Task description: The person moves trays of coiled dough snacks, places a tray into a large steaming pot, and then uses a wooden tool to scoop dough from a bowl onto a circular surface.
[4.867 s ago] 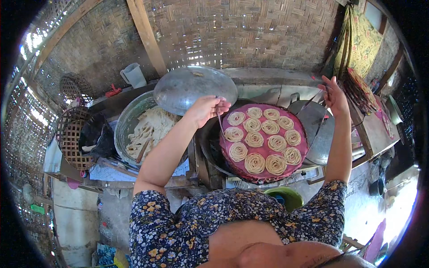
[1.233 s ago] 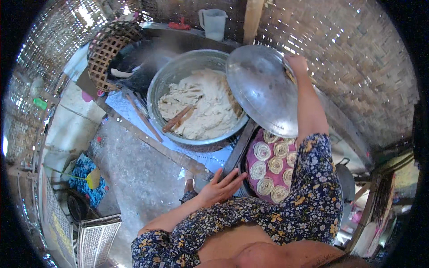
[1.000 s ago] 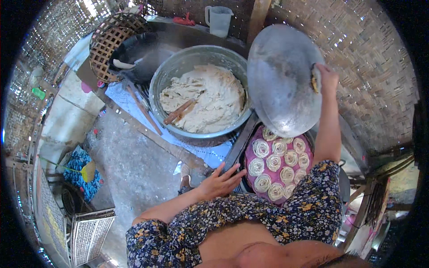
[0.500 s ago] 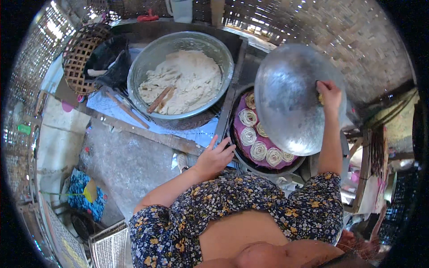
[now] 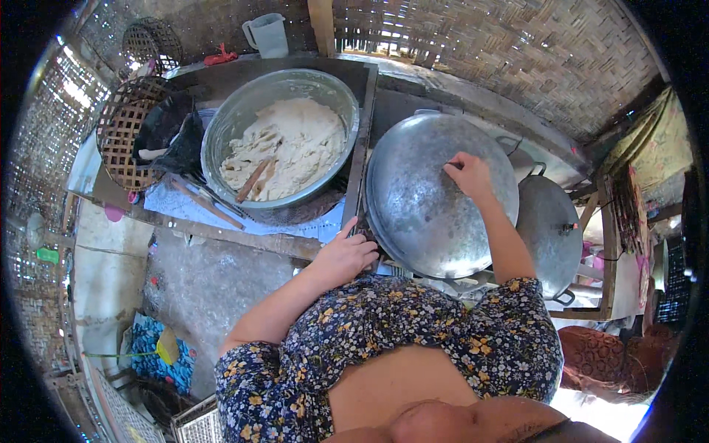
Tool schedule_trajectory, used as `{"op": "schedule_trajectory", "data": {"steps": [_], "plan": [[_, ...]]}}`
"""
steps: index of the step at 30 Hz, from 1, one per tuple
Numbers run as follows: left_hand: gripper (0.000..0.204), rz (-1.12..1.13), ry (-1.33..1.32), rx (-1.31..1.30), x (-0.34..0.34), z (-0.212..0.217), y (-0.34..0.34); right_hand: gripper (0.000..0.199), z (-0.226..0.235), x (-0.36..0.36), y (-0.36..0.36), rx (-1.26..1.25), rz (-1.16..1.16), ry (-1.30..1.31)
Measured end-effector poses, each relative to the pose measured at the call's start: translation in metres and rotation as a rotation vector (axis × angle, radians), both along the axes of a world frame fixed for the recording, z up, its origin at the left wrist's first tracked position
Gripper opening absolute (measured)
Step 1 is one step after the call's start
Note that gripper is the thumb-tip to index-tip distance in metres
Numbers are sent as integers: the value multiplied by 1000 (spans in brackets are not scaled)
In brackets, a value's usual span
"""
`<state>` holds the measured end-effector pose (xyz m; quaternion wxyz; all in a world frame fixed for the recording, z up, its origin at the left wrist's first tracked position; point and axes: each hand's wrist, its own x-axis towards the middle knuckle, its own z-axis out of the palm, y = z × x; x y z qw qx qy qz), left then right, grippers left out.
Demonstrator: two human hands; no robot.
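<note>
The right hand (image 5: pixel 469 177) pinches the top of a domed metal lid (image 5: pixel 421 221), right of a basin (image 5: pixel 310 85) of dough (image 5: pixel 295 140). The left hand (image 5: pixel 343 255), loosely curled, is just beside its near-left edge; any grip is unclear. A slack pinch could let the lid tip and catch those fingers.

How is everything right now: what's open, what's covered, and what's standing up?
Big metal lid: down, hiding what's beneath; right hand holding it at the top.
Left hand: palm down, near the lid's rim.
Tub: open.
Dough: heaped in the tub, uneven on top.
Wooden stick: slanting, one end in the dough.
Grey pot: covered.
Jug: standing upright.
</note>
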<state>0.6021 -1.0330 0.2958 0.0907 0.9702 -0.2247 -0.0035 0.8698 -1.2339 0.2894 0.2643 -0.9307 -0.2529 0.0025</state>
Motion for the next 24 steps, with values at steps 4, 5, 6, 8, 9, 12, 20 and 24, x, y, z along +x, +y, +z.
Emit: {"op": "schedule_trajectory", "data": {"steps": [4,5,6,8,9,12,20,24], "plan": [[28,53,-48,-48,0,-6,-1,26,-16,2,1,-44,-3,99],[28,49,-42,-36,-1,-6,0,26,-17,2,0,-45,-3,103],[29,46,-36,-24,-1,-6,0,26,-17,2,0,-50,-7,109],[29,46,-35,-43,-1,-8,0,27,-19,4,0,-55,-13,119],[30,45,-39,-60,-1,-8,0,27,-21,5,-1,-47,-11,126],[29,52,-32,-59,-1,-4,-2,27,-26,9,-1,-41,-7,133],[24,63,-40,-82,-2,-4,-4,27,-34,23,4,-53,14,181],[25,62,-44,-90,-3,-4,-3,26,-26,25,6,-41,-11,293]]}}
